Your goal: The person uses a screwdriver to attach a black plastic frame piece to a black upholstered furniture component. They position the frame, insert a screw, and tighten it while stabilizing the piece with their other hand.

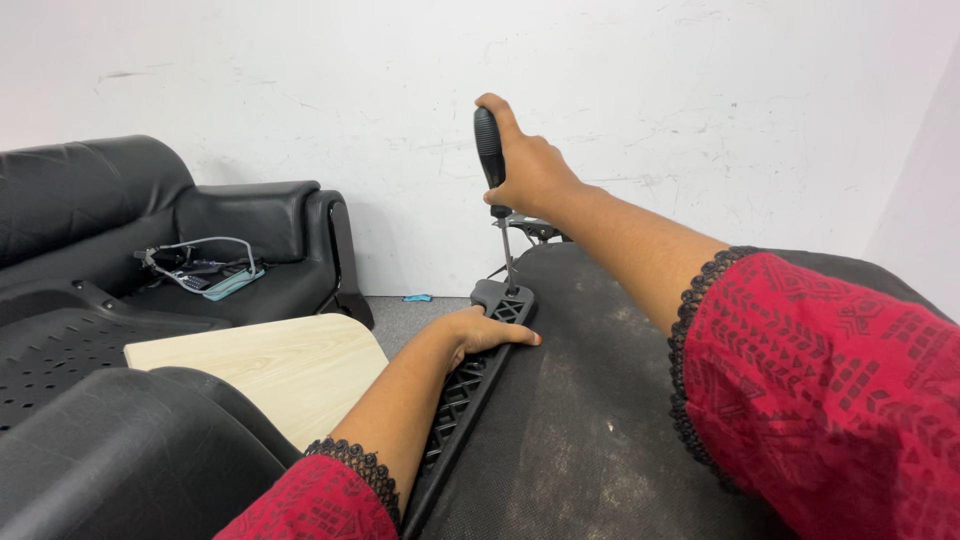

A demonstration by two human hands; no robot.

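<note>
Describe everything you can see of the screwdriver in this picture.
The screwdriver has a thick black handle, ribbed for grip, and a thin metal shaft. It stands almost upright, tip down on the end of a black ribbed plastic armrest. The right hand grips the handle from the side; the left hand rests on the armrest beside the tip.

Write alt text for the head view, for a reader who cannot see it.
The right hand grips a black-handled screwdriver upright, its tip on a black ribbed plastic armrest bracket that the left hand steadies against a dusty black seat underside. A black leather sofa and pale wooden tablet board sit left.
</note>
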